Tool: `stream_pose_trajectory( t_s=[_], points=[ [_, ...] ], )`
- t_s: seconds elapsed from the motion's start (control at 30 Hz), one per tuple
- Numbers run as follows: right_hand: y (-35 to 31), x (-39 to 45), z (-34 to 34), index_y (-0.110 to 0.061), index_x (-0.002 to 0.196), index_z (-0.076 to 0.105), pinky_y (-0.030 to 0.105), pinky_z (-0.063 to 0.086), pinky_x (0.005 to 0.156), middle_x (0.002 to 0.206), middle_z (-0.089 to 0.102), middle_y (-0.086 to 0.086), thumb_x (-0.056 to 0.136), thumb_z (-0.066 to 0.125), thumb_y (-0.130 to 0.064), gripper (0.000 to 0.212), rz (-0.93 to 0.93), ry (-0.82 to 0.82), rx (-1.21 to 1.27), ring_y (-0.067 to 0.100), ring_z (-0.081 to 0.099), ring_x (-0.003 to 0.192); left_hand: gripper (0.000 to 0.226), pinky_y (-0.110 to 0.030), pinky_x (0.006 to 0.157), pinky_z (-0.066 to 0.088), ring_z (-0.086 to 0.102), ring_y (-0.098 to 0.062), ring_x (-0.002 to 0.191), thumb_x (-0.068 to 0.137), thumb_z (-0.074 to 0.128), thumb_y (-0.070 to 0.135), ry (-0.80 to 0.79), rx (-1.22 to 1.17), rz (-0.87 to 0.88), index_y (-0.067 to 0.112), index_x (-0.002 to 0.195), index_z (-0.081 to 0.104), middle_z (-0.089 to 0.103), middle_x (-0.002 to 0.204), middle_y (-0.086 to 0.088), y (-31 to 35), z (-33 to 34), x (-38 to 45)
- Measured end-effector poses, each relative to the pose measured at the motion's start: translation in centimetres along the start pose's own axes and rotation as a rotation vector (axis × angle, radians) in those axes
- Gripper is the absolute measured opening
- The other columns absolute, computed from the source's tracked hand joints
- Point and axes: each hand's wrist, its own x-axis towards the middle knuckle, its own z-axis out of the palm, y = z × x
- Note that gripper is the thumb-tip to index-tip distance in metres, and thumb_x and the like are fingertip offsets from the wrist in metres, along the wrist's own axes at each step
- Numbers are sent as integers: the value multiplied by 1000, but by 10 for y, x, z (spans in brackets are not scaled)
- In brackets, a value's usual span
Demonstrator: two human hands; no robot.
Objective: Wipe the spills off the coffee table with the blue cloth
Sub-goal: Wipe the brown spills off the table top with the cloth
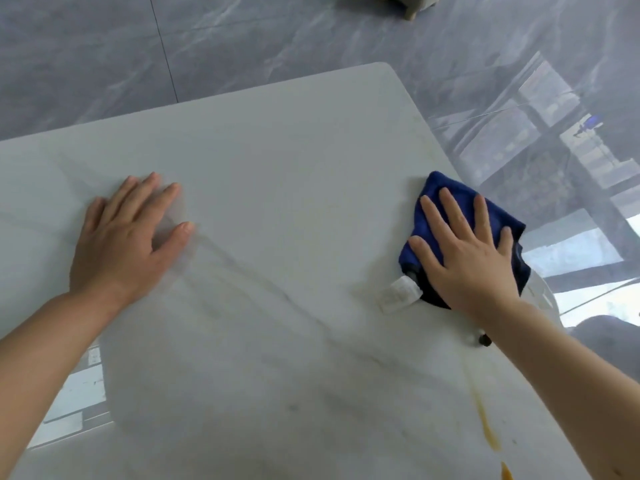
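L hand [124,237] lay flat, palm down, fingers straight + slightly spread, pointing ~1 o'clock; forearm bare, entered from 8 o'clock. R hand [467,251] flat, palm down, fingers splayed toward 11–12 o'clock, pressing down; bare forearm came in from 4 o'clock.

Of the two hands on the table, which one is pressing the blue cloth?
The right hand: it lies flat with spread fingers on the blue cloth, near the table's right edge. The left hand rests flat on the bare coffee table.
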Motion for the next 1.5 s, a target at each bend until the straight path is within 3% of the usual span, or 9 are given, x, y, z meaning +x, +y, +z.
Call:
stream_pose_trajectory(
  t_s=[0.2,0.4,0.53,0.67,0.9,1.03,1.2,1.37,1.5],
  points=[
    [-7,-127,7,-28,137,34,66,26,98,152,28,-1,88,12,-62,64,-233,-76,-72,38,18,138,72,-43,113,13,20,-19,143,79,22,62,-9,-7,-2,26,140,38,29,153,0,3,-3,-1],
    [-49,-134,16,-34,134,40,66,22,99,145,40,-7,76,44,-60,63,-529,-65,-95,39,23,138,71,-41,114,11,18,-18,143,79,21,62,-17,14,-15,29,140,36,27,154,2,0,0,0],
    [-40,-85,3,-34,136,40,70,24,97,147,36,-9,82,32,-57,59,-423,-55,-127,36,27,136,73,-43,114,12,18,-18,143,78,21,63,-15,3,0,28,140,36,27,154,1,1,0,-1],
    [12,-90,3,-47,137,-9,62,3,111,149,-7,-20,81,5,-64,61,-102,-51,-92,18,-15,141,73,-43,114,11,18,-18,143,78,22,64,2,-17,0,28,139,37,28,154,1,1,-1,0],
    [-40,-199,20,-27,135,38,70,29,94,147,33,-2,90,14,-58,60,-255,-132,-51,37,20,137,69,-44,115,9,15,-17,144,80,25,61,-3,-19,9,30,141,33,24,155,2,-2,4,3],
    [-73,-169,26,-31,137,36,70,23,98,148,33,-7,87,28,-55,56,-319,-40,-101,36,18,139,69,-44,115,9,15,-17,144,80,25,62,-2,-17,15,30,141,33,23,155,2,-3,4,4],
    [-82,-137,24,-38,145,8,63,1,109,156,5,-13,85,9,-59,63,-191,-49,-67,29,-11,143,68,-45,115,9,14,-18,144,81,24,62,-3,1,30,31,141,31,22,156,2,-4,6,5],
    [-137,-210,42,-36,131,45,74,33,88,144,42,-9,72,41,-60,63,-594,-63,-56,41,32,132,69,-46,115,9,15,-19,144,81,23,62,-3,4,31,30,141,31,22,155,1,-4,6,7],
    [-172,-207,45,-43,130,42,69,33,93,142,42,-17,78,37,-61,56,-626,-64,-41,35,34,134,68,-46,115,9,15,-20,144,83,23,61,-2,20,35,29,142,31,22,155,0,-5,5,5]
  ],
)
